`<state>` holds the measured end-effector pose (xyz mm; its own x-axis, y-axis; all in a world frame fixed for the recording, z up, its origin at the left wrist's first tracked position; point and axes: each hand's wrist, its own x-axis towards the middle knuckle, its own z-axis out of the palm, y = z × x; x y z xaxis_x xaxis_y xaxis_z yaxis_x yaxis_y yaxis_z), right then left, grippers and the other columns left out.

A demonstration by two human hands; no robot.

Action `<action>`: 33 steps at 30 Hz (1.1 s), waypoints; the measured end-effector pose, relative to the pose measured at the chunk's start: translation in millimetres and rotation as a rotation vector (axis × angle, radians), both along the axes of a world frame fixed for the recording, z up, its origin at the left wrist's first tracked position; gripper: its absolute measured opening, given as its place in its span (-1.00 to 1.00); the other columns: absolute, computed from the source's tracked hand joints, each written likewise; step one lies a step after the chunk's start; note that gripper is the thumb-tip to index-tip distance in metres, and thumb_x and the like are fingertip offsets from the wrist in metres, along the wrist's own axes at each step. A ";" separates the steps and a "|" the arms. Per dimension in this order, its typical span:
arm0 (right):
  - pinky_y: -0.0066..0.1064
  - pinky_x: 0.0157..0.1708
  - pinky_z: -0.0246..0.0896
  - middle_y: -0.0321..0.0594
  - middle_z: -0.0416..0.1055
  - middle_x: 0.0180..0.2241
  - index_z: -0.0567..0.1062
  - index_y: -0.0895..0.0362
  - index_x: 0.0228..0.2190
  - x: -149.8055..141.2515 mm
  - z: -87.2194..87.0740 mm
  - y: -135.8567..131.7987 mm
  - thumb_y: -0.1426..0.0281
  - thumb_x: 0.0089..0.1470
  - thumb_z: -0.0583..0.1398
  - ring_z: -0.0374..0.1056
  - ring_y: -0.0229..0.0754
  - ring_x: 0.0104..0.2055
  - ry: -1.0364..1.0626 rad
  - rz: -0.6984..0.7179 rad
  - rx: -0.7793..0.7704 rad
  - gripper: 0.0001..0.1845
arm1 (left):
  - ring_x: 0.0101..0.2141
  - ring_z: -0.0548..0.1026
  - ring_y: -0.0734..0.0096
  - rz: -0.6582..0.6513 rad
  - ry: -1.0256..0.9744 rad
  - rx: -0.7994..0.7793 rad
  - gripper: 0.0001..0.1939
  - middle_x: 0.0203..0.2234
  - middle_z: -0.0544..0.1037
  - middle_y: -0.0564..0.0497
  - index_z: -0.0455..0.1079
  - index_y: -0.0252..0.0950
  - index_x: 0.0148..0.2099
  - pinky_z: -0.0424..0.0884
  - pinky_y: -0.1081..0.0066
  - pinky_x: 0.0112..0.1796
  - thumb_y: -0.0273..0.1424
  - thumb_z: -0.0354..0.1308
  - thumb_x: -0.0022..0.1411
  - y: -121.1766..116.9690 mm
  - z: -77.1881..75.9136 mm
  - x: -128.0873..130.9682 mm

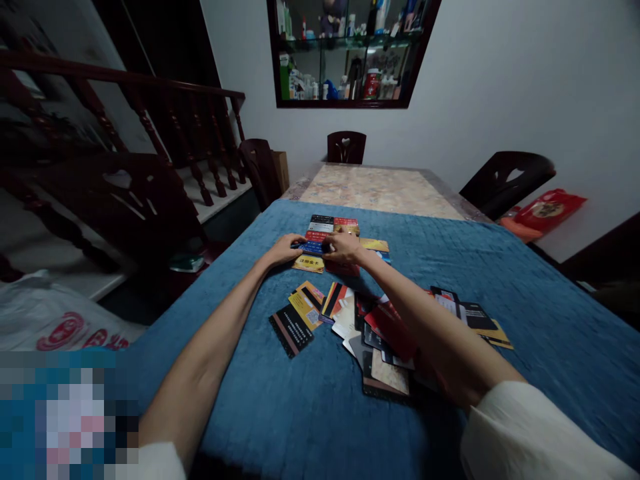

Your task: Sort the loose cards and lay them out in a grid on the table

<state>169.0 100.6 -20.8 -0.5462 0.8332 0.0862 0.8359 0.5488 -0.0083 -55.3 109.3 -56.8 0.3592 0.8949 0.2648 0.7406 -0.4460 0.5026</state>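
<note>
Over on the desk point(375, 187), a glossy blue rectangular plastic card with pale print point(313, 248) sits between the person's two bare hands, its long axis running left to right across the desk. One short end faces the left hand point(286, 249), the other the right hand point(344, 247). Fingers of both hands touch it near those ends; from here I can't tell whether they pinch it or merely rest on it.

It lies in an overlapping column, a red card just beyond it and a yellow rectangular card with dark lettering point(309, 263) just on the near side, pointing the same way. Nearer the person, a loose heap of mixed-colour plastic cards point(393, 373) spreads at all angles, partly under the right forearm. A black card with a brown stripe point(291, 331) lies slanted to its left.

A soft blue cloth point(440, 253) covers the near part of the desk; the far part shows a beige mottled top. Around stand dark carved wooden chairs point(347, 145), with a dark wooden railing point(150, 83) at left and a glass-shelved wall cabinet point(350, 67) ahead.
</note>
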 end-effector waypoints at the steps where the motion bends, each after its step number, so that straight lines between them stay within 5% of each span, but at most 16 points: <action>1: -0.18 -0.09 0.11 -0.04 0.47 0.03 0.55 0.08 -0.04 0.6 1.0 -1.1 0.13 0.08 0.23 0.17 0.22 0.15 0.000 0.002 0.000 -0.54 | -0.03 0.52 0.22 0.002 -0.003 0.006 -0.48 -0.01 0.57 -0.08 0.47 -0.37 0.07 0.42 0.29 0.07 -0.49 0.10 0.00 -1.0 -0.6 -0.5; 8: -0.13 -0.08 0.07 0.01 0.41 0.08 0.50 0.07 0.03 4.6 7.4 -20.3 0.18 0.16 0.16 0.11 0.20 0.15 0.032 0.009 0.048 -0.55 | 0.02 0.46 0.12 0.116 0.026 0.060 -0.48 0.00 0.51 -0.16 0.41 -0.36 0.12 0.34 0.12 0.12 -0.50 0.09 0.06 -12.6 -2.3 -6.1; 16: -0.07 -0.01 0.00 0.01 0.44 0.01 0.54 0.11 -0.01 0.2 13.6 -87.0 0.25 0.19 0.16 0.11 0.14 0.10 0.111 0.121 0.118 -0.62 | 0.10 0.38 0.06 0.188 0.088 0.098 -0.58 0.05 0.45 -0.15 0.40 -0.28 0.10 0.27 0.02 0.13 -0.47 0.07 0.17 -59.1 7.2 5.4; 25: 0.00 0.00 -0.01 -0.01 0.48 -0.07 0.56 0.11 -0.14 -2.0 -3.1 -176.9 0.12 0.17 0.19 0.14 0.14 0.05 0.176 0.307 0.151 -0.63 | 0.08 0.36 0.11 0.100 0.121 0.154 -0.65 0.05 0.44 -0.14 0.41 -0.27 0.06 0.23 0.06 0.08 -0.49 0.06 0.23 -122.7 20.0 19.7; 33: 0.12 0.06 -0.01 0.09 0.45 -0.05 0.56 0.17 -0.14 -7.3 -15.2 -211.2 -0.10 0.11 0.17 0.13 0.23 0.12 0.201 0.370 0.184 -0.40 | 0.06 0.38 0.15 0.069 0.093 0.172 -0.78 -0.02 0.47 -0.10 0.49 -0.26 -0.09 0.25 0.09 0.05 -0.47 0.07 0.26 -151.2 13.4 12.7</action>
<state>161.7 -110.5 -36.0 -0.7612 0.5465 0.3491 0.5756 0.8174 -0.0246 -42.5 -41.9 -43.4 0.3285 0.8626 0.3846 0.8122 -0.4659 0.3512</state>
